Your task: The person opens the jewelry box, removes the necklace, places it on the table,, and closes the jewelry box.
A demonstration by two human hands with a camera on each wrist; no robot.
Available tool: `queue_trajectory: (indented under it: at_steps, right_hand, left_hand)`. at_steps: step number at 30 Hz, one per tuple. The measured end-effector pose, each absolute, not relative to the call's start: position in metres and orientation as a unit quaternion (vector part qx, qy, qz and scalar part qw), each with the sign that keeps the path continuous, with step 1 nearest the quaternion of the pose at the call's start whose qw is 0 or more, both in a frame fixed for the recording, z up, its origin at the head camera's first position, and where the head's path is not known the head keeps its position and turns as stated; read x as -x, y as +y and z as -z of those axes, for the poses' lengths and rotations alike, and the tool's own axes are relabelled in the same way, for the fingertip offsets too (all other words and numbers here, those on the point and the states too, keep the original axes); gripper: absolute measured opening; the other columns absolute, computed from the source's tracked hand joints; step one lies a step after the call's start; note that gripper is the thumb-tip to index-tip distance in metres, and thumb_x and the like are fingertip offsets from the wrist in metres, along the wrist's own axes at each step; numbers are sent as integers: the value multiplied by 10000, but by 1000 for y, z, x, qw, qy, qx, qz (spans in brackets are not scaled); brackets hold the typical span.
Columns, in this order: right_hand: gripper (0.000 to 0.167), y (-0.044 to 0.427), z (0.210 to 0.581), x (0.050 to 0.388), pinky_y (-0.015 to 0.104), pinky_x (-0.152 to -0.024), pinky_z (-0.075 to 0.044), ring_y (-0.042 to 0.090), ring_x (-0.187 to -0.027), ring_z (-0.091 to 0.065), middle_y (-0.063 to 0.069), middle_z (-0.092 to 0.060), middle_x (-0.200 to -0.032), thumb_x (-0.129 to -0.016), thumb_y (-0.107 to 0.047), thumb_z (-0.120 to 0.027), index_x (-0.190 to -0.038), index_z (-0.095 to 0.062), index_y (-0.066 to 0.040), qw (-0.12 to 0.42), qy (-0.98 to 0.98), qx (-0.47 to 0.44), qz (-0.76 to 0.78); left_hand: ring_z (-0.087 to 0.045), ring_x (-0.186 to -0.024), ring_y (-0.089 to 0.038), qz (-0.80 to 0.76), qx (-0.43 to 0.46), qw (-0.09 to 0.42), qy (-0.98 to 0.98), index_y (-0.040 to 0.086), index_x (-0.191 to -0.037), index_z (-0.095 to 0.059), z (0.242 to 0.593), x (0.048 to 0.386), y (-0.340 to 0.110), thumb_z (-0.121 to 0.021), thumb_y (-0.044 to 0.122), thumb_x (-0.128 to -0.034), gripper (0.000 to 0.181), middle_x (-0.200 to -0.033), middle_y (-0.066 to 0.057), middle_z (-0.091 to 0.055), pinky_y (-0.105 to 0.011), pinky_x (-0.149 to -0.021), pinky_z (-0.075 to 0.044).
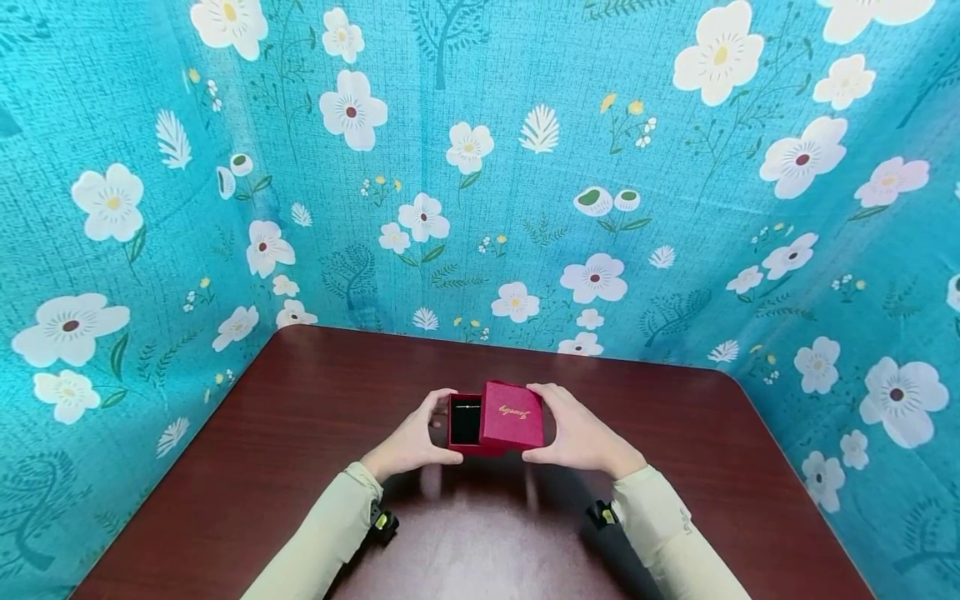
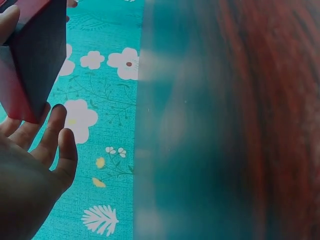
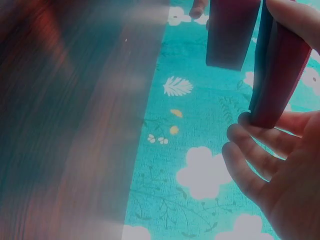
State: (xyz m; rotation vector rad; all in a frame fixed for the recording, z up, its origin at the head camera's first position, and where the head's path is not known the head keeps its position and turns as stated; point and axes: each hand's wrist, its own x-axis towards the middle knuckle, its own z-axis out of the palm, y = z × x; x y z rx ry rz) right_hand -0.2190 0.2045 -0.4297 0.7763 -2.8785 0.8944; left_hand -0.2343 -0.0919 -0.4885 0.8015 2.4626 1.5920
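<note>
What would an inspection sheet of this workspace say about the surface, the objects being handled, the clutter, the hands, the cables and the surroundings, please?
Surface: glossy reddish-brown wood-grained table, reflecting light.
Job's things: square red box base with black lining, a thin pale item inside; square red lid with gold lettering, apart from the base in the right wrist view.
Clutter: nothing seen.
Grippers: left hand grips the base; right hand grips the lid.
Cables: nothing seen.
Surroundings: turquoise fabric with white flowers behind and at both sides.
</note>
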Motion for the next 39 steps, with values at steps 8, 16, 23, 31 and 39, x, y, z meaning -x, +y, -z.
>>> queue_trajectory:
  at_steps: [8,16,23,31,39]
  right_hand:
    - [1028,219,433,220,244,-691,-510,100,-1086,-433,-112,-446,-1207,-519,-427,-901,-1376,-374,-219,12,-930,-235,-284]
    - [1048,229,432,218,246,-696,-507,141,-1101,-435,-60,-454,-1228,-522,-444,-896,-1387,-371,-168,16,-932,-240,-273]
    - [1025,238,435,219,260,-686,-511,147,-1082,-443,-53,-461,-1211,-528,-377,-909,-1378,-380,-158,22,-934,-235,-268]
    - [1020,250,438,218,271,-690,-509,171,-1076,-453,-28,-469,-1204,-524,-351,-912,-1372,-383,-147,18,-941,-220,-257]
    - [1026,263,445,218,313,-705,-515,200,-1075,-461,3,-484,-1192,-516,-354,-914,-1367,-393,-115,17,-946,-211,-243]
  left_hand:
    - [-460,-1115,-193,-523,-255,55,811,193,-1384,-325,485,234,-94,-873,247,-656,912,-1273,-13,-472,-444,-937,-404]
    - [-467,-1116,-185,-525,-243,55,814,191,-1377,-334,482,233,-95,-875,137,-646,911,-1261,-8,-487,-434,-945,-407]
    - [-468,-1117,-204,-533,-245,44,809,167,-1377,-340,480,233,-97,-872,106,-643,909,-1253,-23,-496,-455,-924,-410]
    - [-465,-1068,-200,-511,-233,50,826,152,-1370,-358,478,231,-98,-875,140,-646,889,-1204,-30,-516,-436,-911,-422]
    - [-482,-1080,-210,-505,-231,69,829,164,-1376,-349,486,234,-105,-871,157,-657,889,-1213,-28,-512,-431,-903,-435]
